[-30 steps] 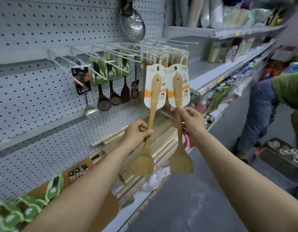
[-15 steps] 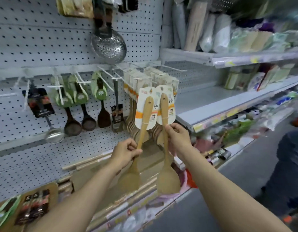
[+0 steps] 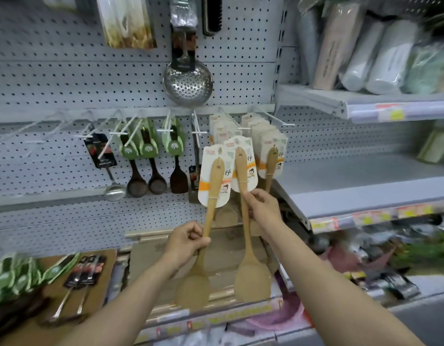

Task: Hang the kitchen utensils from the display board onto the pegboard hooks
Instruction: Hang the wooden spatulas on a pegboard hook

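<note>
Facing a grey pegboard that filled the wall, white wire hooks along its middle rail. Right of it: grey shelves with rolled and bagged goods, blurred. Lower left: brown display board lying flat, carrying green-carded utensils and two black-carded metal ones.

Hung already on the hooks, left to right: steel ladle, two dark spoons on green cards, dark turner, then stacks of white-carded wooden spatulas. Above the rail: perforated steel skimmer.

Held up in front of those stacks, heads down, cards up: two wooden spatulas. Left spatula tilted, card top just below the hook tips, not on a hook. Right spatula near upright, card overlapping the hanging stack; on a hook or not, could not tell.

Left hand wrapped in a fist round the left spatula's lower handle. Right hand pinched the right spatula's handle just under its card, fingers curled.
</note>
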A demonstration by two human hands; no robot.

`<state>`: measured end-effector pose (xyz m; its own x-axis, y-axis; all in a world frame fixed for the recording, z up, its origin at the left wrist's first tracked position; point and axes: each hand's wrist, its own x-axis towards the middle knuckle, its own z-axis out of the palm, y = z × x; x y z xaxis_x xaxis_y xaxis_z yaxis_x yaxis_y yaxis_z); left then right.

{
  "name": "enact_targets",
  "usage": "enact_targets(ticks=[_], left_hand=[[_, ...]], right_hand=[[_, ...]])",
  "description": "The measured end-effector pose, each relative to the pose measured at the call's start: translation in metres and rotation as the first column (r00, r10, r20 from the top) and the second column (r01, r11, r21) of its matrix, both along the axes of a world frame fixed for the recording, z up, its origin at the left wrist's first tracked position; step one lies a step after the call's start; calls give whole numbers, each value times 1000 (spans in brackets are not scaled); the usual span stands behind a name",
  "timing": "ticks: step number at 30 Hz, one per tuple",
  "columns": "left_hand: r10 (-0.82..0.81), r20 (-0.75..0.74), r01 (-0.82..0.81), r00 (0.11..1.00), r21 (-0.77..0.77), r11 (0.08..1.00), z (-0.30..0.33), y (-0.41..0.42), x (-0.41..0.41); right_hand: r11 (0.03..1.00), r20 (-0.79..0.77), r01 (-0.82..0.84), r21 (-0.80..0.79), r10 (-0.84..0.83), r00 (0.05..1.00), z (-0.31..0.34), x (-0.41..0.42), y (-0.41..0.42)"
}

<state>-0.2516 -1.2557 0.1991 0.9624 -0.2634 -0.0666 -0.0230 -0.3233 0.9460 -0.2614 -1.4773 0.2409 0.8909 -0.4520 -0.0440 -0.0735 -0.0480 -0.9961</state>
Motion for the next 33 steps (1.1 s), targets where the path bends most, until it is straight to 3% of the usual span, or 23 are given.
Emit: enact_targets(ticks=[14,17,21,26,33], left_hand=[[62,-12,-62,998,-22,998,-5,-23,15],[62,-12,-62,998,-27,998,-3,-28,18],[48,-14,-48,999,-16,999,-3,-38,24],[7,-33,-9,999,-43,999,-2,-55,25],[-24,-68,18,997,-87,996,3,-71,26]], right_hand=[[999,-90,-46,2,46,995,-2,52,-6],[997,-123,34,-71,-42,992,5,55,-10],[980,39,194,-43,-193,980,25,50,-9],[1000,199,15,17,-18,980,53,45,-3],[999,193,-36,19,31,981,56,58,-3]])
